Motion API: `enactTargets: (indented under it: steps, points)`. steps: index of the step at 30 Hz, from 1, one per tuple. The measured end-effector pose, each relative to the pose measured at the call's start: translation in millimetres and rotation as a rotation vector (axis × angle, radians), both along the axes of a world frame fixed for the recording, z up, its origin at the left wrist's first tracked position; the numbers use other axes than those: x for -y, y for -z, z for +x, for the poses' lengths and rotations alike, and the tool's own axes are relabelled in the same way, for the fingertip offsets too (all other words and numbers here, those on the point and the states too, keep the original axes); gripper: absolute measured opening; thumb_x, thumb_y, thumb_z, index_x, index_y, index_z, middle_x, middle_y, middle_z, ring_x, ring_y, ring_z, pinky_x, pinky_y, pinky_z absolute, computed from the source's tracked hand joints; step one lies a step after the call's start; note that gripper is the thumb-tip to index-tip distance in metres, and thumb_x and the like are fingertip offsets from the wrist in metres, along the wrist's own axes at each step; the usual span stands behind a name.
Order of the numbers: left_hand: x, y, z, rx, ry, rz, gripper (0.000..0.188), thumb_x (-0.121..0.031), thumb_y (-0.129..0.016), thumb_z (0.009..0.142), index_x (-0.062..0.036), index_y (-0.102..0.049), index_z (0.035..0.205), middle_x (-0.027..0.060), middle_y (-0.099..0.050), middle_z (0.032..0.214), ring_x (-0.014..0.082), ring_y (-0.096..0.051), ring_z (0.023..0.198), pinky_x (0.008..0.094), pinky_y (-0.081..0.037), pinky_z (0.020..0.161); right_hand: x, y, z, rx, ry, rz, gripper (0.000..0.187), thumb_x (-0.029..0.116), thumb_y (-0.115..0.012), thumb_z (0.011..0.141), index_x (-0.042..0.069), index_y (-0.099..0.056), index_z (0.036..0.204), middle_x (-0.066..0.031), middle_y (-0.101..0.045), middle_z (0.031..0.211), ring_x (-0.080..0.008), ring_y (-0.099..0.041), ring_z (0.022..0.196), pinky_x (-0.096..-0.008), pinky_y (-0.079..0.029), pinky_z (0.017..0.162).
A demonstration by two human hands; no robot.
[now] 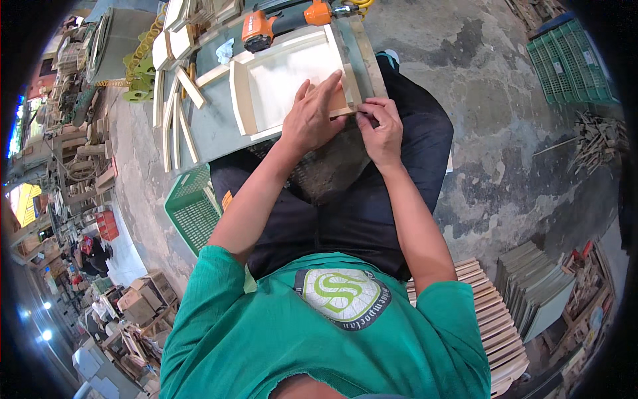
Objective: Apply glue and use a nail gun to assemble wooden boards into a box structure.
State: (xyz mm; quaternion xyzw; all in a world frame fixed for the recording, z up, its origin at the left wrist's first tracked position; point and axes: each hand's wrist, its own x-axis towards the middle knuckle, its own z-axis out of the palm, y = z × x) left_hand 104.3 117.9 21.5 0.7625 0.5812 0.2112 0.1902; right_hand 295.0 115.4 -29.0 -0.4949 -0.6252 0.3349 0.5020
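A shallow pale wooden frame (pixel 244 100) with a whitish panel inside lies on the grey-green bench top (pixel 212 130) before me. My left hand (pixel 311 118) reaches over its near right part, fingers stretched out and thumb by the near edge. A reddish-brown patch shows beside those fingers; I cannot make out what it is. At the frame's near right corner, my right hand (pixel 382 132) pinches the end of a wooden strip (pixel 352 83) that runs along the right side. The fingertips partly cover that end. Beyond the frame lies an orange and black nail gun (pixel 262 30).
Loose wooden strips (pixel 176 126) and a crumpled pale scrap (pixel 225 51) lie left on the bench. A green plastic crate (pixel 193 209) stands beside my left leg. Another green crate (pixel 571 63) is at far right. Slats (pixel 492 326) and stacked boards (pixel 535 289) lie at lower right.
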Motion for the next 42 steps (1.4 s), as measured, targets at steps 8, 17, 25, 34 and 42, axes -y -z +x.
enactTargets:
  steps: [8, 17, 25, 34, 42]
  points:
    - [-1, -4, 2, -0.064, 0.038, 0.095, 0.097, -0.023, -0.084, 0.081, -0.0129, -0.034, 0.163, 0.0097, -0.055, 0.156, 0.0281, -0.050, 0.148, 0.0553, -0.029, 0.127, -3, -2, 3, 0.068, -0.025, 0.004, 0.020, 0.004, -0.080, 0.084, 0.006, -0.077, 0.104, -0.0136, -0.070, 0.108, -0.0333, -0.072, 0.097, -0.0404, -0.058, 0.085]
    - [-1, 0, 1, -0.072, 0.045, 0.123, 0.097, -0.024, -0.084, 0.081, -0.0123, -0.033, 0.163, 0.0142, -0.058, 0.150, 0.0305, -0.048, 0.149, 0.0549, -0.029, 0.127, 0, -3, -1, 0.080, -0.030, -0.023, 0.022, 0.007, -0.081, 0.085, 0.004, -0.076, 0.107, -0.0122, -0.069, 0.109, -0.0319, -0.071, 0.096, -0.0390, -0.058, 0.084]
    - [-1, 3, 4, -0.105, 0.023, 0.158, 0.095, -0.027, -0.083, 0.081, -0.0117, -0.034, 0.162, 0.0157, -0.059, 0.148, 0.0311, -0.049, 0.147, 0.0544, -0.031, 0.126, 3, -2, -4, 0.043, -0.030, -0.004, 0.020, 0.004, -0.079, 0.087, 0.001, -0.076, 0.107, -0.0126, -0.066, 0.111, -0.0301, -0.069, 0.095, -0.0376, -0.058, 0.081]
    - [2, -3, 6, -0.095, -0.018, 0.133, 0.093, -0.028, -0.083, 0.080, -0.0141, -0.038, 0.161, 0.0148, -0.059, 0.148, 0.0306, -0.049, 0.147, 0.0543, -0.030, 0.125, -10, -23, 10, 0.140, -0.110, 0.029, 0.020, -0.002, -0.078, 0.085, 0.000, -0.077, 0.104, -0.0123, -0.064, 0.115, -0.0252, -0.070, 0.092, -0.0346, -0.059, 0.076]
    - [2, -4, 3, -0.116, -0.015, 0.097, 0.091, -0.028, -0.081, 0.081, -0.0170, -0.038, 0.160, 0.0116, -0.054, 0.154, 0.0285, -0.045, 0.150, 0.0559, -0.028, 0.126, -149, -109, -66, 0.258, -0.304, 0.270, 0.029, 0.016, -0.074, 0.089, 0.007, -0.076, 0.117, -0.0146, -0.070, 0.116, -0.0293, -0.070, 0.105, -0.0408, -0.056, 0.090]
